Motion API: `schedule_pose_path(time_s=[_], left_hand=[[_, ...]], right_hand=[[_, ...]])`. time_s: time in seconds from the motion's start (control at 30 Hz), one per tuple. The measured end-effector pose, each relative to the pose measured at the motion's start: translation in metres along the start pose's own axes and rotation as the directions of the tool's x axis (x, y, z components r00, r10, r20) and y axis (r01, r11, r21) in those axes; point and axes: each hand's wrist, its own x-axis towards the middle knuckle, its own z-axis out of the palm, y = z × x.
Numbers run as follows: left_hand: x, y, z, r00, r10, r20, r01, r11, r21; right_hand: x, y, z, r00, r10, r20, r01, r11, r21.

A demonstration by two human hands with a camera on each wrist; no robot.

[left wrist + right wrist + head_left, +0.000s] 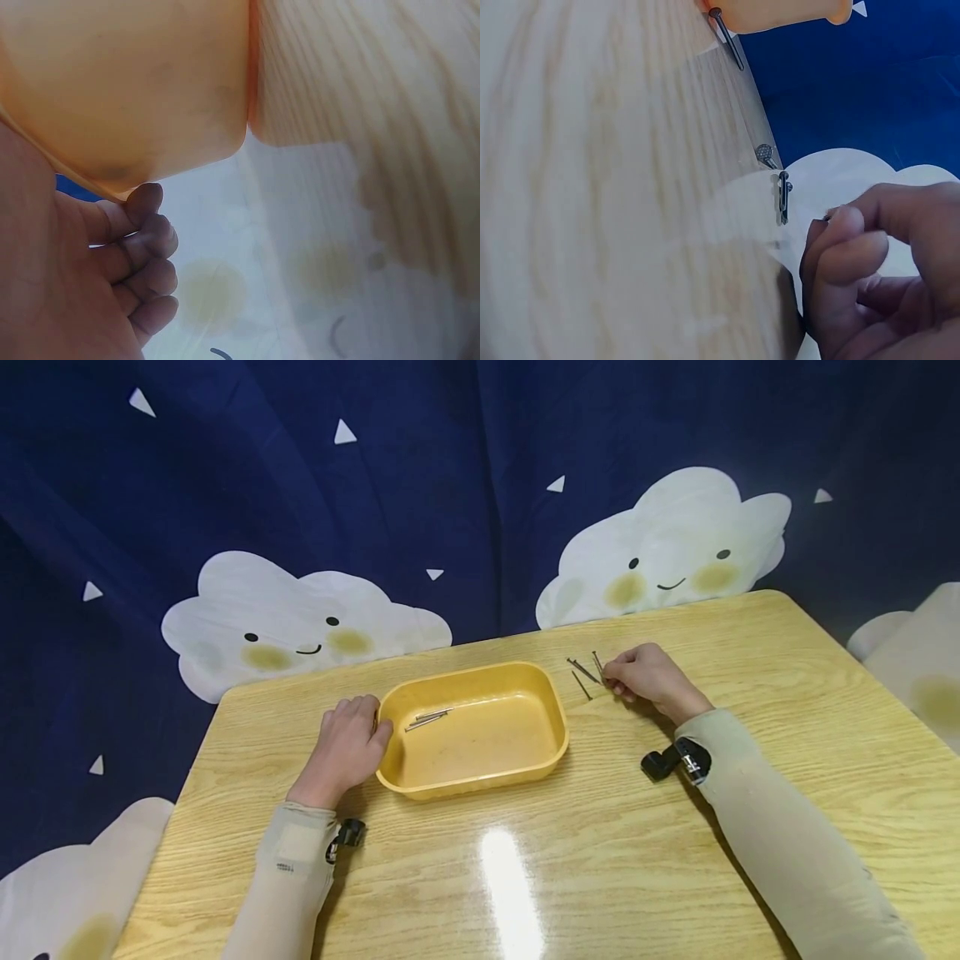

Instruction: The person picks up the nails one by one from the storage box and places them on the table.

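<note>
My left hand [348,739] grips the left end of a yellow plastic tray [480,781], thumb over the rim and fingers outside. In the left wrist view the fingertips [159,232] curl beside the tray wall [135,82]. Several thin metal nails [429,719] lie in the tray's left part. To its right, my right hand [645,677] is low over the table among loose nails [582,686]. Its thumb and forefinger pinch a nail, mostly hidden; a small dark bit shows at the fingertips in the right wrist view. Beyond them lies another nail [727,39].
The wooden table [600,860] reaches back to a dark blue curtain [420,460] with white clouds. A small black camera [660,765] sits on the right wrist, another [349,832] on the left. Glare marks the table's front.
</note>
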Motion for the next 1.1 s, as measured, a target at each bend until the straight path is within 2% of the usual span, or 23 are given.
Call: schedule_pose_path(time_s=[0.4,1.1], left_hand=[[-0.0002,0.0013,-0.0013,1.0,0.006,-0.002,-0.006,1.0,0.001],[0.0,0.0012,-0.0015,1.0,-0.001,0.006,0.001,1.0,-0.003]], right_hand=[[-0.0008,-0.001,0.0022,1.0,0.029,0.002,-0.029,0.998,0.047],[0.0018,0.0019,0.0024,1.0,-0.003,-0.001,0.003,0.999,0.049]])
